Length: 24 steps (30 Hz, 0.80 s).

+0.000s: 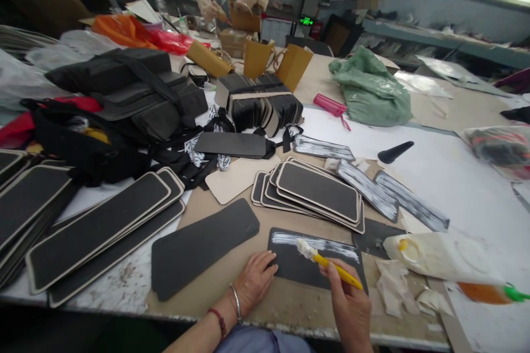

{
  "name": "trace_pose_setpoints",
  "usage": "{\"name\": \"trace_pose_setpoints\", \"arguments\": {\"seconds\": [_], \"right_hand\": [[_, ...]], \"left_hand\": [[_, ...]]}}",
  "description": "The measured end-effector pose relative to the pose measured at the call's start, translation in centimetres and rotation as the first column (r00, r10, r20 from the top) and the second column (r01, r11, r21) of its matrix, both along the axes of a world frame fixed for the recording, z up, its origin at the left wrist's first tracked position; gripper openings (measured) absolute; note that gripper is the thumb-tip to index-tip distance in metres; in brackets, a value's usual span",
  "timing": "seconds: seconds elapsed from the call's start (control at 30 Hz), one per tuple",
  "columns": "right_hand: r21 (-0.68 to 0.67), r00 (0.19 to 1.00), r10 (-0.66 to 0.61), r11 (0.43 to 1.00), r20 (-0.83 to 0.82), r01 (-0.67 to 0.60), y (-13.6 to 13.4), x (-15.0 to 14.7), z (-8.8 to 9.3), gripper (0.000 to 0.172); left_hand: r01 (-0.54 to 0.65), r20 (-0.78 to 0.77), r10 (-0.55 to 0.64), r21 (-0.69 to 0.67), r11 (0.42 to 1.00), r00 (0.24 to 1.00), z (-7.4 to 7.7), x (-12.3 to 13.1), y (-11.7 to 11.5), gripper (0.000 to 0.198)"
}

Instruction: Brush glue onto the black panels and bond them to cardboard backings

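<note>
Around you spreads the cluttered worktop [464, 193], your right grip [351, 306] clamped on the light-looking yellow brush [344, 276] over the black panel [306, 270], probably thin, bendy and slick where whitened, best steadied by the bare edge your left grip [252, 281] touches, fingers loosely extended.

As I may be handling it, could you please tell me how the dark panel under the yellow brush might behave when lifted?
The dark panel looks thin, so it is probably light. It lies flat without visible creases, suggesting some stiffness. Its white streaks look wet beside the loaded yellow brush, so they may be slippery.
</note>
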State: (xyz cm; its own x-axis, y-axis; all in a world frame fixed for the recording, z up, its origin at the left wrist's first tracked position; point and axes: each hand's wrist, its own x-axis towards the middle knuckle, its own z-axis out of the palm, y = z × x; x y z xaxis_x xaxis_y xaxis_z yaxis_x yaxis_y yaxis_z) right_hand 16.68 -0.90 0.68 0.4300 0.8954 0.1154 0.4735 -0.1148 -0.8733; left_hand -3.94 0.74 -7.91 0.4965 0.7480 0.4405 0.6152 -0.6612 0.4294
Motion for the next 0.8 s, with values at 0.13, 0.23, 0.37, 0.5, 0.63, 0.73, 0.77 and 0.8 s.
{"name": "trace_pose_setpoints", "arguments": {"seconds": [0.13, 0.23, 0.37, 0.5, 0.63, 0.73, 0.77, 0.8], "right_hand": [[-0.049, 0.975, -0.036, 0.998, -0.221, 0.025, 1.1, -2.7, -0.3, 0.032], [-0.070, 0.958, -0.039, 0.997, -0.285, 0.020, 1.0, -4.0, -0.8, 0.032], [-0.118, 0.956, -0.054, 0.993, -0.290, 0.020, 0.0, -4.8, -1.6, 0.032], [-0.152, 0.965, -0.077, 0.988, -0.249, 0.040, -1.0, -4.4, -2.5, 0.033], [-0.121, 0.976, -0.130, 0.987, -0.173, 0.110, -1.3, -4.2, -2.3, 0.032], [-0.141, 0.970, -0.131, 0.985, -0.204, 0.103, -0.9, -4.9, -2.0, 0.032], [-0.152, 0.967, -0.127, 0.984, -0.221, 0.094, -0.8, -5.0, -2.1, 0.033], [-0.161, 0.964, -0.129, 0.983, -0.231, 0.093, -0.8, -4.8, -2.2, 0.033]], "left_hand": [[-0.011, 0.055, 0.010, 0.018, 1.000, 0.998, -0.1, -0.7, -0.1, 0.022], [-0.024, 0.083, 0.023, 0.009, 1.000, 0.996, -0.2, -1.1, 0.0, 0.022], [-0.027, 0.119, 0.022, 0.046, 0.999, 0.993, -0.2, -1.2, 0.2, 0.022], [-0.015, 0.129, 0.004, 0.079, 0.997, 0.992, -0.4, -1.3, 0.5, 0.022], [-0.012, 0.123, 0.002, 0.082, 0.997, 0.992, -0.7, -1.4, 0.5, 0.023], [0.000, 0.116, -0.006, 0.053, 0.999, 0.993, -0.8, -1.5, 0.5, 0.022], [0.009, 0.109, -0.013, 0.044, 0.999, 0.994, -0.8, -1.5, 0.5, 0.022], [0.017, 0.102, -0.021, 0.039, 0.999, 0.995, -0.8, -1.5, 0.5, 0.022]]}}
